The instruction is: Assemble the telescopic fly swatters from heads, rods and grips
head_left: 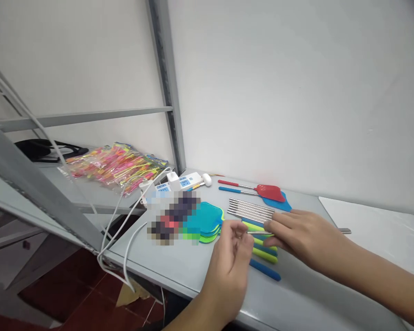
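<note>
A thin metal rod (257,233) runs between my two hands above the table. My left hand (231,266) has its fingers curled at the rod's left end, and my right hand (301,232) pinches it farther right. Several similar silver rods (250,211) lie side by side just behind. Beneath my hands are blue and lime-green handles (265,270), partly covered. Left of them is a stack of teal and green fly swatter heads (207,218). Toward the wall lie a red fly swatter (271,192) and a blue fly swatter (241,191), both with metal shafts.
A white power strip (189,180) with plugs and white cables stands at the back left. Beside it is a pixelated dark object (174,218). Plastic bags of colourful sticks (120,168) lie behind a grey metal frame (169,92). A white sheet (376,230) covers the right side.
</note>
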Demonstrator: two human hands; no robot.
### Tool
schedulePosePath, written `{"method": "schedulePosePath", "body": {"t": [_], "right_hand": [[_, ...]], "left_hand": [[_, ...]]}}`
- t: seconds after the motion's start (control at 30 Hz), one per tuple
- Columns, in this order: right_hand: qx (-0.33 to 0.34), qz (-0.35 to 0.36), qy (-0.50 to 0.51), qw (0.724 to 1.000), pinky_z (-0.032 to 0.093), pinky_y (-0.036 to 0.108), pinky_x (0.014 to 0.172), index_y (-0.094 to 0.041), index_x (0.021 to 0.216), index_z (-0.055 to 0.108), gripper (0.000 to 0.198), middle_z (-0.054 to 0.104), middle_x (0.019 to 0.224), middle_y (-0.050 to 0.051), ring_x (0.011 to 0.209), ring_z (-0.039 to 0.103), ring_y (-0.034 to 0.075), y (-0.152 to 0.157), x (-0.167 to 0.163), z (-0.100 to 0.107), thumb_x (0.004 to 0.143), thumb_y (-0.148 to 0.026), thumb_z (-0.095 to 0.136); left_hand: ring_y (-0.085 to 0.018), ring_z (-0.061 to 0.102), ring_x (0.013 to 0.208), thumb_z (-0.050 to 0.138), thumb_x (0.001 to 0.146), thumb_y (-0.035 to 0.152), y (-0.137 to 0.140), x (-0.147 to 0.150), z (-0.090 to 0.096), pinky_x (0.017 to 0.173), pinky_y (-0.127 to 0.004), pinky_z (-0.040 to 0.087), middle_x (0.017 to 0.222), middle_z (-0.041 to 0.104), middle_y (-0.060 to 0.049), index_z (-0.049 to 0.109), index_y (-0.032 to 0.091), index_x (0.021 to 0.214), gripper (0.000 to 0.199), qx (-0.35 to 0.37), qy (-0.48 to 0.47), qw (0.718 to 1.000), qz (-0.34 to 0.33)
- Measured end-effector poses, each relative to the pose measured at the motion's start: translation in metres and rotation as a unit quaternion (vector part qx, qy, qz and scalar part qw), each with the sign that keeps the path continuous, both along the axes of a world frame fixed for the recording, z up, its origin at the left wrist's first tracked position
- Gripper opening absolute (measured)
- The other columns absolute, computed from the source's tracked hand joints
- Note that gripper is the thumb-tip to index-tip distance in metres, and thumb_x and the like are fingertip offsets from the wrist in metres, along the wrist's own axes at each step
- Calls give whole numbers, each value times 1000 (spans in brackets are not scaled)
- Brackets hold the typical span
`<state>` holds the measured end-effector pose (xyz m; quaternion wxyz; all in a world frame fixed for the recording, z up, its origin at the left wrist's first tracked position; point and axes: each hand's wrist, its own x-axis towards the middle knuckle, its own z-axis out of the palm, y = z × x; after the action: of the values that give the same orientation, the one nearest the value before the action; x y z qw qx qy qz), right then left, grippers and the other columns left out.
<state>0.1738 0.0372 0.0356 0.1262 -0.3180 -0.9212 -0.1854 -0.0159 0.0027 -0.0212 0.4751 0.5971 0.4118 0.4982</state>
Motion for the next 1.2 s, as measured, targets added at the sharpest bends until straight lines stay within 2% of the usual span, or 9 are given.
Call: {"method": "schedulePosePath", "body": {"t": [0.17, 0.33, 0.57, 0.73, 0.8, 0.87, 1.0, 1.1, 1.2], "right_hand": [[-48, -65, 65, 995, 31, 27, 51, -22, 80, 47, 28, 57, 68, -3, 55, 51, 13, -10, 33, 0, 98, -43, 44], [-65, -144, 137, 978, 33, 24, 50, -23, 84, 47, 22, 56, 66, -4, 53, 49, 12, -9, 77, -23, 101, -34, 39], [-36, -124, 118, 985, 30, 26, 49, -23, 78, 47, 29, 54, 59, -3, 48, 45, 13, -12, 74, -37, 102, -35, 35], [-147, -205, 163, 954, 36, 27, 54, -23, 98, 48, 24, 62, 70, -1, 56, 54, 16, -1, 80, -44, 103, -36, 28], [-197, -249, 171, 933, 37, 27, 55, -24, 105, 46, 24, 64, 74, -1, 59, 57, 16, 11, 80, -48, 103, -35, 25], [-216, -272, 162, 924, 37, 27, 56, -24, 105, 45, 24, 65, 77, 0, 61, 58, 17, 28, 77, -52, 103, -35, 24], [-211, -270, 139, 929, 33, 27, 55, -23, 93, 52, 28, 66, 77, 2, 63, 57, 18, 72, 65, -62, 102, -37, 28], [-202, -261, 130, 935, 34, 27, 57, -22, 89, 58, 31, 68, 85, 5, 71, 60, 19, 100, 55, -71, 100, -35, 33], [-190, -240, 123, 944, 38, 29, 65, -21, 97, 65, 32, 67, 93, 8, 85, 60, 22, 115, 49, -80, 99, -34, 36]], "left_hand": [[-11, 37, 60, 39, 100, 38, 16, 14, 15, 56, -25, 29, 65, 43, 4, 44, 20, 74, 32, 106, 79, 991, -17], [-11, 37, 57, 41, 98, 43, 32, 11, 17, 53, -24, 30, 61, 39, 4, 43, 20, 67, 39, 51, 30, 998, -31], [-9, 40, 55, 43, 98, 45, 39, 27, 6, 52, -23, 32, 60, 44, 4, 45, 19, 66, 41, -1, 8, 996, -86], [-8, 41, 52, 43, 96, 51, 40, 35, 2, 50, -22, 33, 65, 48, 4, 50, 19, 79, 37, -62, -6, 986, -154], [-11, 46, 59, 43, 96, 49, 34, 38, 0, 55, -25, 37, 68, 50, 2, 49, 19, 80, 35, -17, 67, 986, -155], [-17, 52, 73, 50, 93, 48, 27, 39, -4, 68, -32, 43, 77, 57, -1, 52, 20, 81, 31, 107, 198, 961, -163], [-29, 52, 107, 66, 78, 60, 21, 36, -18, 98, -56, 35, 120, 59, -7, 57, 24, 106, 46, 321, 399, 840, -181], [-33, 43, 126, 65, 70, 72, 25, 30, -28, 108, -62, 24, 145, 44, -10, 48, 29, 130, 76, 336, 458, 804, -176], [-33, 35, 135, 53, 71, 80, 32, 25, -36, 111, -63, 22, 152, 35, -10, 39, 32, 140, 86, 327, 485, 792, -176]]}}
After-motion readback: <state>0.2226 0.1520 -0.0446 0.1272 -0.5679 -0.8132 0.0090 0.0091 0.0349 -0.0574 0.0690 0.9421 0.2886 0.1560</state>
